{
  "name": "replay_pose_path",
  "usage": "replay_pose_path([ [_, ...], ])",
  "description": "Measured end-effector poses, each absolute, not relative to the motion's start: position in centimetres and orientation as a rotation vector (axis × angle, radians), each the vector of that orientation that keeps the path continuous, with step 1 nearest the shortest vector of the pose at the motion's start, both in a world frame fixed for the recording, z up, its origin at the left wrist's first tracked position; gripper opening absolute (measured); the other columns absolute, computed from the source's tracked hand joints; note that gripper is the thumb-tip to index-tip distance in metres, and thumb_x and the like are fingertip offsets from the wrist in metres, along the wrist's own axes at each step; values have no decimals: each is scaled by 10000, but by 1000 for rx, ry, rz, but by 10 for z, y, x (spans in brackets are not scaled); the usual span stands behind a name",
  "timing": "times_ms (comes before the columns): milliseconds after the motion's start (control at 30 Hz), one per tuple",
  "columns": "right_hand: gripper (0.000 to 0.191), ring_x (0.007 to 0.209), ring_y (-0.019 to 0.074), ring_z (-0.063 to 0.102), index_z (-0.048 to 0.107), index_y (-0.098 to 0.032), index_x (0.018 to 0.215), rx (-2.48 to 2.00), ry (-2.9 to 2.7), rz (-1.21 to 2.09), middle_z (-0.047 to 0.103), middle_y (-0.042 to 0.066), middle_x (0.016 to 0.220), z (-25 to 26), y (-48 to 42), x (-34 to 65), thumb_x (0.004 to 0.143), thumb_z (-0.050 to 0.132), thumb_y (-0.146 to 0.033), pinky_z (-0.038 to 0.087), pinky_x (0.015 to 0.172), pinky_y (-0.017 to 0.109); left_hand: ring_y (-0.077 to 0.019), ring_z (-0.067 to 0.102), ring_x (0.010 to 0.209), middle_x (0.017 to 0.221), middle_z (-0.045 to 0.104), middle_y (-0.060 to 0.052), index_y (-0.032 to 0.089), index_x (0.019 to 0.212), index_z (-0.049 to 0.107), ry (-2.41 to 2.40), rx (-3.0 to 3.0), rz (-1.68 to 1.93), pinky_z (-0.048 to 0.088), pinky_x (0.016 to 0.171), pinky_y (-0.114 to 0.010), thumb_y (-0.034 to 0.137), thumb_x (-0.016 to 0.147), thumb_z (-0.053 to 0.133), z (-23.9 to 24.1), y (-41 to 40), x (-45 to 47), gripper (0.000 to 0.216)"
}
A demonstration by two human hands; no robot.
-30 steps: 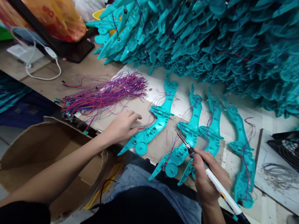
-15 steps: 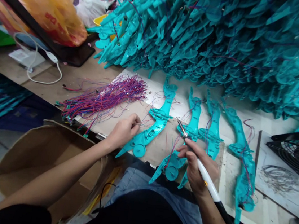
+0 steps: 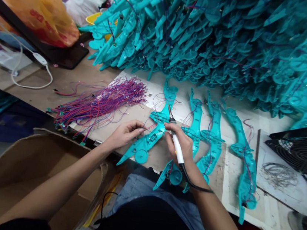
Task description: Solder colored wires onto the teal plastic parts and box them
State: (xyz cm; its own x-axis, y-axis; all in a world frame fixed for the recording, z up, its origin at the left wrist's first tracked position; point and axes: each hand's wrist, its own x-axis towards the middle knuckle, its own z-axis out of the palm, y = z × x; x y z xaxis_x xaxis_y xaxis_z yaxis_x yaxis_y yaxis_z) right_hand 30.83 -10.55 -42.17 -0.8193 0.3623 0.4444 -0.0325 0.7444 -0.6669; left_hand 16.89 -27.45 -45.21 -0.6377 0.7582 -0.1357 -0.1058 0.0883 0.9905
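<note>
My right hand (image 3: 181,143) is wrapped round a white soldering iron (image 3: 176,147), whose metal tip points up and away over the nearest turquoise plastic part (image 3: 149,140). Thumb and forefinger of my left hand (image 3: 127,133) pinch a thin wire (image 3: 150,126) just left of that part. Loose thin wires curl about the part's upper end. To the right lie several more turquoise parts (image 3: 196,116) with red and blue wires on them. A bundle of red and purple wires (image 3: 102,101) rests on the table left of my hands.
A tall heap of turquoise parts (image 3: 197,34) fills the back of the table (image 3: 80,72). At right stand a black fan (image 3: 303,146) and a board with coiled solder-like wire (image 3: 282,177). An open cardboard box (image 3: 37,168) sits below the front edge at left.
My right hand has moved left and up with the soldering iron, bringing its tip over the nearest part. My left fingers have closed to a pinch beside it. The view has shifted slightly.
</note>
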Motion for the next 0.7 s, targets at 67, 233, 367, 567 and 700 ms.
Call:
replay_pose_path([
  [67, 228, 1001, 172, 686, 602, -239, 1108, -254, -2397, 935, 709, 42, 1104, -423, -105, 305, 897, 535, -187, 559, 888, 312, -115, 574, 642, 728, 637, -13, 142, 888, 617, 1645, 625, 1617, 464, 609, -233, 440, 747, 710, -451, -276, 165, 342],
  [233, 240, 1045, 180, 674, 586, -248, 1124, -290, -2399, 945, 697, 40, 1136, -425, -106, 304, 896, 533, -195, 553, 908, 324, -110, 587, 636, 740, 658, -8, 142, 1053, 653, 1555, 492, 1577, 479, 638, -242, 379, 699, 773, -452, -277, 160, 443],
  [367, 264, 1045, 180, 671, 574, -254, 1146, -294, -2400, 958, 687, 34, 1154, -428, -106, 300, 892, 537, -194, 558, 898, 323, -101, 581, 616, 702, 669, -24, 121, 952, 707, 1392, 331, 1629, 468, 623, -227, 351, 660, 809, -455, -278, 159, 386],
  [567, 315, 1029, 181, 664, 577, -246, 1162, -238, -2440, 908, 682, 36, 1147, -432, -105, 290, 865, 524, -155, 537, 910, 320, -84, 578, 609, 733, 683, -41, 121, 939, 710, 1232, 250, 1628, 457, 603, -191, 288, 643, 831, -460, -281, 156, 361],
  [700, 368, 992, 184, 672, 551, -228, 1201, -221, -2468, 915, 685, 57, 1119, -436, -105, 288, 847, 518, -133, 533, 895, 328, -83, 582, 622, 768, 680, -34, 136, 937, 686, 1232, 306, 1583, 459, 610, -194, 254, 647, 823, -457, -283, 152, 342],
])
